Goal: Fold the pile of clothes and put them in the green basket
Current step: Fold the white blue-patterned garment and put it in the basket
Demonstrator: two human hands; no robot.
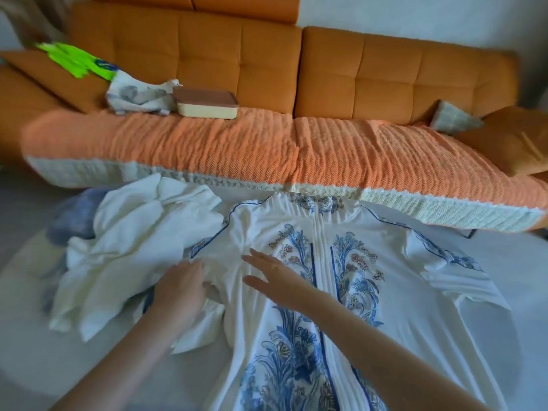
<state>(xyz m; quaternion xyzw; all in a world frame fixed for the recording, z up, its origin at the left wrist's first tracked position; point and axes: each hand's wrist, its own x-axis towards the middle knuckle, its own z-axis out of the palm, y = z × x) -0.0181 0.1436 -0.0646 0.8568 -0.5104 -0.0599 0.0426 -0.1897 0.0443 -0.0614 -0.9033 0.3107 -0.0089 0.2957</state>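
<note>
Dress (pixel 281 366) spread flat; left hand (pixel 181 289) grips it, right hand (pixel 274 280) flat

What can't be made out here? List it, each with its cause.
Head view only.
Printed dress: hem cut off by the bottom edge.
Green thing on the sofa: motion blur; basket or not, cannot tell.
Blue garment: mostly buried under the white clothes.
Left hand: fingertips blurred against the dress's sleeve; grip unclear.
</note>
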